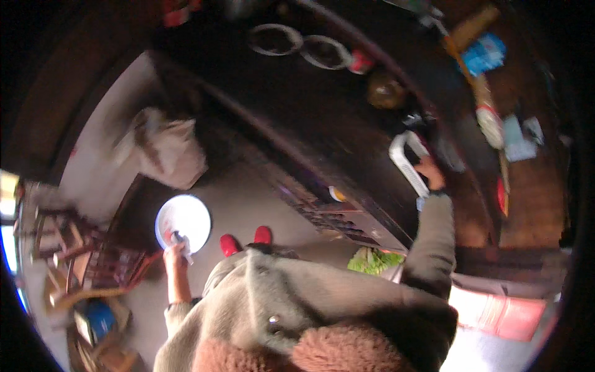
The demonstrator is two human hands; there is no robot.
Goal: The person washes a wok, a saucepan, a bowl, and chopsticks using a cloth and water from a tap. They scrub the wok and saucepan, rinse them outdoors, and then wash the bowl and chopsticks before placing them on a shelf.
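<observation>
My right hand (432, 173) is stretched out over the dark wooden counter at the right. Its fingers close on the rim of a small white slotted plastic basket (405, 162). At the left, my left hand (176, 252) is closed, with something small, dark and partly clear sticking out of it that blur keeps me from naming. Just beyond that hand appears a round white basin (185, 214), partly covered by the fingers and the small thing. Whether the hand touches the basin I cannot tell.
Along the dark counter (297, 118) lie two white rings (276, 39), a brownish round pot (385, 90) and a blue packet (483, 54). A pale sack (170, 152) stands at the far left, wooden chairs (93, 263) nearer. Leafy greens (374, 261) lie below the counter.
</observation>
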